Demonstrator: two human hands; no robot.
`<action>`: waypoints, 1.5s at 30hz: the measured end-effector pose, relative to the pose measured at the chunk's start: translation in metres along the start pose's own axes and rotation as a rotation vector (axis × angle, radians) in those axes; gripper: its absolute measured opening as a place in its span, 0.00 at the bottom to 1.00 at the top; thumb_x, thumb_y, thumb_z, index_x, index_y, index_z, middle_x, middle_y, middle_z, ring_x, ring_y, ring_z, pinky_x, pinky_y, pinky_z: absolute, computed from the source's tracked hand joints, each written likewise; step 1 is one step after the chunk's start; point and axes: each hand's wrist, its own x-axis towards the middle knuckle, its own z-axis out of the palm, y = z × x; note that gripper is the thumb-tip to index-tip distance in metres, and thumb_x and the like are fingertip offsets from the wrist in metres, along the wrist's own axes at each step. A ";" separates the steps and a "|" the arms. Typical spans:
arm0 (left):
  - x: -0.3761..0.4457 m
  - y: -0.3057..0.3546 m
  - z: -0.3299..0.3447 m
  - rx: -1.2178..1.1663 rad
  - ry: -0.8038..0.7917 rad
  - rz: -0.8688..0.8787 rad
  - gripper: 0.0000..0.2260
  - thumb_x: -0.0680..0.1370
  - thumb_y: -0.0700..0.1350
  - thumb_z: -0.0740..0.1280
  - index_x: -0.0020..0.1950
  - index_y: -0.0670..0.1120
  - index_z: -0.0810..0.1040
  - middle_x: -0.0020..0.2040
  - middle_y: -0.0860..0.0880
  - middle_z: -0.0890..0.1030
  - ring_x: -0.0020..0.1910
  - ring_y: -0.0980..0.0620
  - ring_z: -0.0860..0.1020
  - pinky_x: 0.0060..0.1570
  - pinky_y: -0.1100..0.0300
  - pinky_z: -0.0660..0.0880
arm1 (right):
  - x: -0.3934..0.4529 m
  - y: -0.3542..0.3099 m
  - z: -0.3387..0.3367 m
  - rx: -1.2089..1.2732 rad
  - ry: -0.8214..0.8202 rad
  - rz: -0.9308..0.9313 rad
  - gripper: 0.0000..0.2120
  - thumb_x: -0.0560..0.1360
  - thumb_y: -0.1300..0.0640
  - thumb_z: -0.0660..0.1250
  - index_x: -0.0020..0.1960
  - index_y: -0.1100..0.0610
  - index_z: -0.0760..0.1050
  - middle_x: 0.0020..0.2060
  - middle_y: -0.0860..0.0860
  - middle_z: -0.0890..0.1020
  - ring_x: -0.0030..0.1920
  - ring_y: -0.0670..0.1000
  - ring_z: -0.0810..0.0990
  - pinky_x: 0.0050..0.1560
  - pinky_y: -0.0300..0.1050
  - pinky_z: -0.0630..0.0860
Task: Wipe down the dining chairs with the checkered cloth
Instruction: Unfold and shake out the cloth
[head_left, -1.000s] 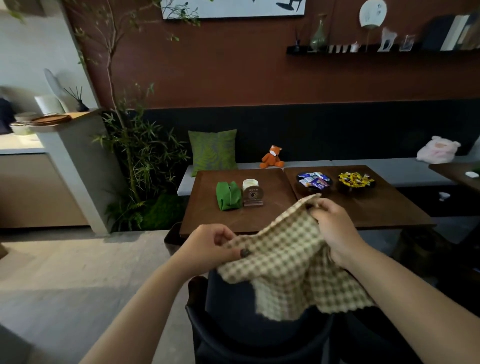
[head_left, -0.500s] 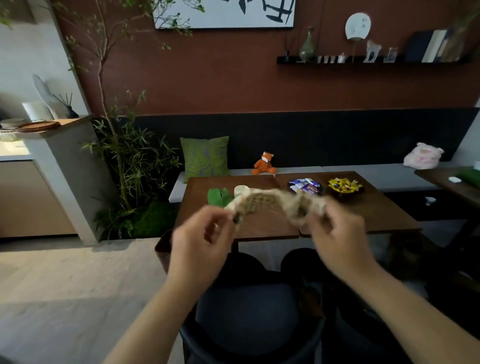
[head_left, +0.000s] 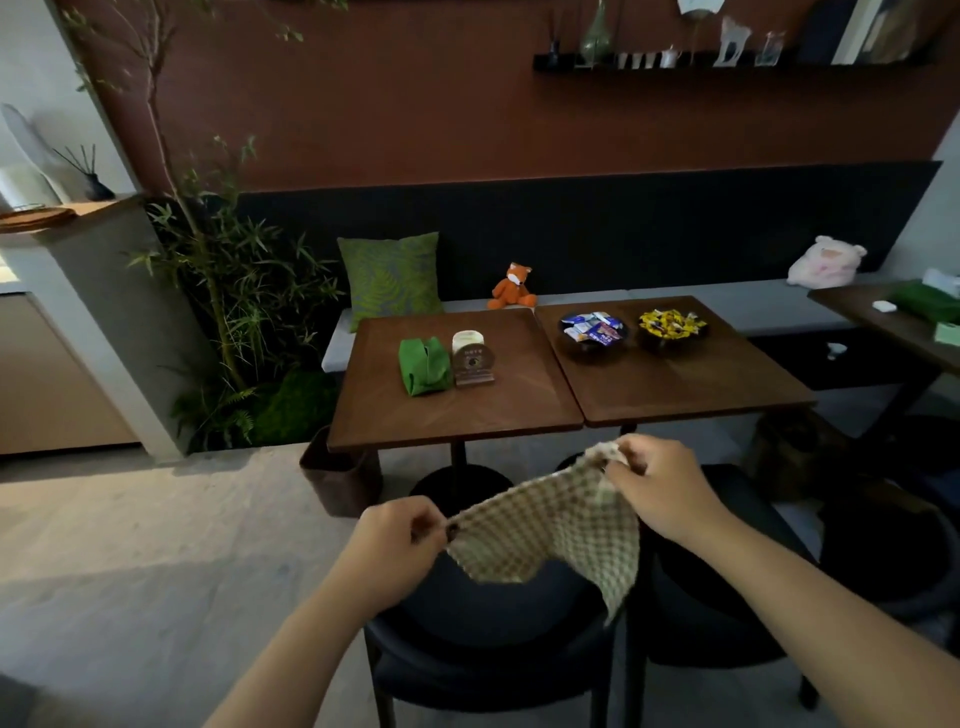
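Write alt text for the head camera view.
Two hands, left and right, hold a checkered cloth stretched above dark chairs. Beyond stand two wooden tables with candy bowls.

Two dark chairs (head_left: 483, 623) stand side by side right under the hands, almost touching. Just past them, two brown tables (head_left: 457, 410) block the way forward. A brown bin (head_left: 337, 480) sits by the left table's corner. To the left, the grey floor (head_left: 130, 571) is open. Another table (head_left: 893, 327) stands on the right.
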 end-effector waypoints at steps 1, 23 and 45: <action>-0.001 -0.004 0.001 -0.134 -0.021 -0.067 0.10 0.77 0.42 0.70 0.38 0.54 0.80 0.38 0.55 0.83 0.39 0.62 0.80 0.39 0.67 0.74 | -0.002 0.009 -0.003 0.049 -0.069 0.122 0.09 0.76 0.62 0.64 0.47 0.49 0.77 0.27 0.54 0.78 0.29 0.56 0.75 0.31 0.44 0.68; 0.046 0.078 -0.031 -0.891 0.276 -0.223 0.04 0.71 0.46 0.78 0.41 0.47 0.86 0.38 0.47 0.86 0.40 0.50 0.86 0.36 0.61 0.80 | 0.016 -0.094 -0.027 -0.438 -0.284 -0.466 0.05 0.74 0.53 0.68 0.47 0.47 0.83 0.47 0.40 0.79 0.47 0.38 0.74 0.49 0.35 0.70; 0.022 0.117 -0.068 -1.234 -0.397 -0.003 0.28 0.74 0.64 0.63 0.62 0.44 0.81 0.61 0.42 0.82 0.61 0.45 0.80 0.54 0.56 0.79 | 0.054 -0.165 -0.040 -0.312 -0.275 -0.591 0.17 0.63 0.50 0.79 0.40 0.51 0.72 0.31 0.44 0.75 0.34 0.38 0.73 0.33 0.33 0.71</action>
